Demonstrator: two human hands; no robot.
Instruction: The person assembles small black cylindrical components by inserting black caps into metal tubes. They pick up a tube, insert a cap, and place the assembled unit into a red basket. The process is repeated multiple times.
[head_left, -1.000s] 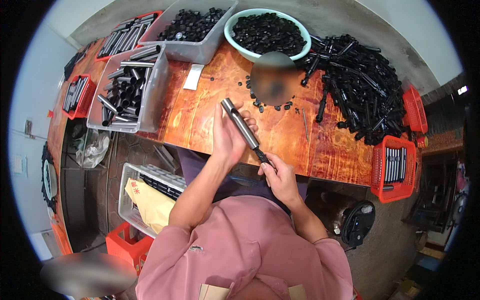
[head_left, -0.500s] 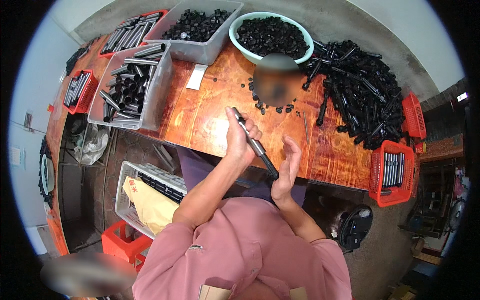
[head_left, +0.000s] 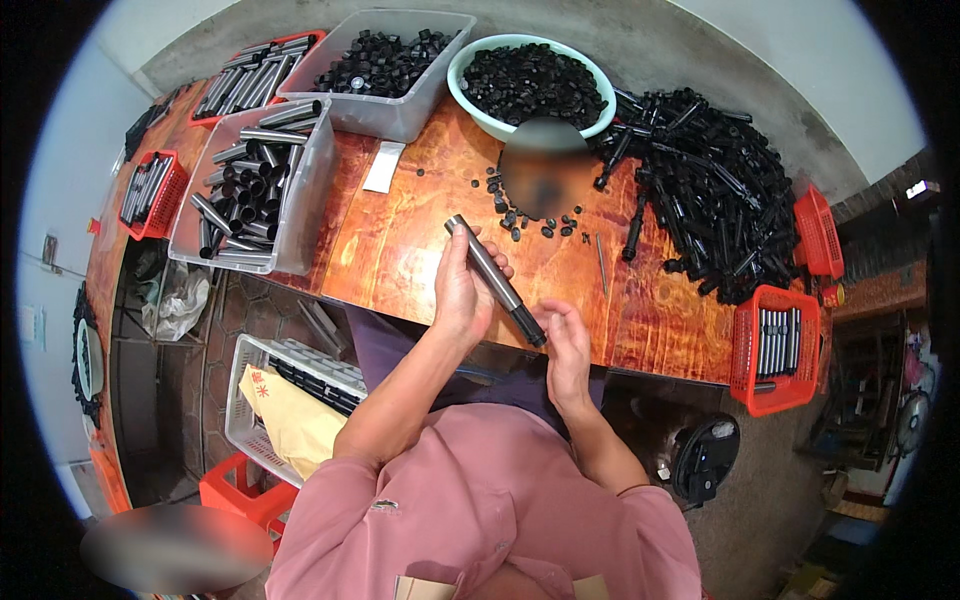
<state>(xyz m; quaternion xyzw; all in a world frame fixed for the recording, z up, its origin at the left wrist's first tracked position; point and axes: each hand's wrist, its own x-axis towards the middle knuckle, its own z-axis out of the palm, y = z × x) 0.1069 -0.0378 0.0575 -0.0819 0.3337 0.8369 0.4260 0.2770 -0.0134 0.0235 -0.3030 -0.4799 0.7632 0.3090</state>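
My left hand (head_left: pixel 462 298) is closed around a silver-grey metal tube (head_left: pixel 486 268), thumb along its upper part. The tube slants over the table's front edge, its upper end pointing away from me. A ribbed black plastic piece (head_left: pixel 527 325) forms its lower end. Beside that end is my right hand (head_left: pixel 568 355), palm turned toward it, fingers loosely bent and apart. Whether the fingertips touch the black piece is hard to see. Small black caps (head_left: pixel 515 234) and a thin metal rod (head_left: pixel 601 262) lie on the wooden table (head_left: pixel 390 245) beyond my hands.
At the left, a clear bin (head_left: pixel 290 262) holds metal tubes. Behind are another bin (head_left: pixel 405 118) and a pale green basin (head_left: pixel 603 118) of black parts. A heap of black rods (head_left: pixel 715 190) lies right, near a red basket (head_left: pixel 760 398) of tubes. A white crate (head_left: pixel 240 425) stands below.
The tube has moved slightly left in my left hand and shows more of its upper end. My right hand's fingers have bent inward, nearer the black end. The whole view has shifted slightly.
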